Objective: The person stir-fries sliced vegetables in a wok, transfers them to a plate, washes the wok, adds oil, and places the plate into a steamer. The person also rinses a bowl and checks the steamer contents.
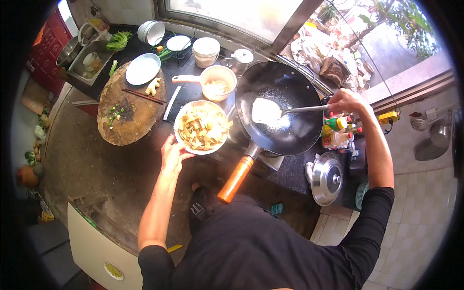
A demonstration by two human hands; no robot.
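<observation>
My left hand (173,154) grips the near left rim of a white bowl (203,127) heaped with pale, flat cut strips of food. The bowl is held just left of a black wok (304,134) with a wooden handle (235,179), which points down towards my body. At the wok's right side, my right hand (344,101) holds the metal handle of a wok spatula (304,108). The spatula's wide blade, bright with glare, is inside the wok. The wok's inner surface looks shiny, and no food can be made out in it.
A round wooden chopping board (145,121) bears a white plate (143,69), ginger root (153,87), chopsticks (144,96) and chopped greens (115,114). Behind the bowl stands a pink handled strainer (217,74). Sauce bottles (335,132) and a metal lid (327,179) are right of the wok.
</observation>
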